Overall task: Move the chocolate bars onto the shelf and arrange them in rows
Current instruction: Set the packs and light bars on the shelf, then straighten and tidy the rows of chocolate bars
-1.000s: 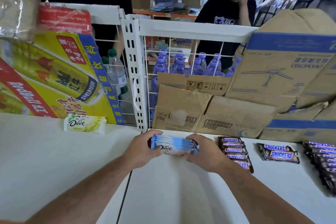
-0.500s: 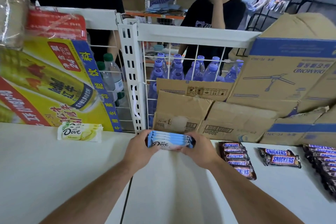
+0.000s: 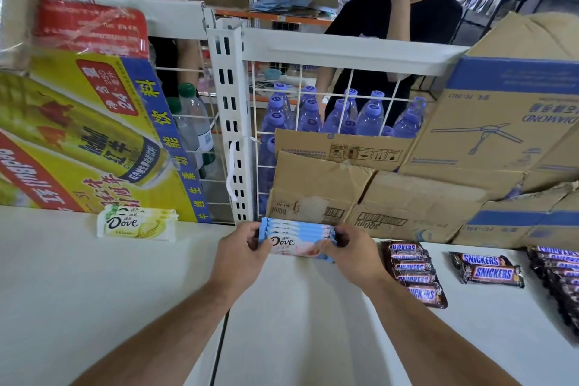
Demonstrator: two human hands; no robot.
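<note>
Head view: both hands, left (image 3: 241,255) and right (image 3: 352,255), pinch the ends of a blue Dove stack (image 3: 296,238) near the shelf's (image 3: 94,291) back edge. Its long side runs left to right, between the hands.

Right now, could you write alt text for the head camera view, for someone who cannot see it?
Two bare hands, left and right, hold a fanned stack of blue Dove bars over a white shelf. Snickers rows lie to the right, a yellow Dove pack to the left, cardboard boxes behind.
</note>
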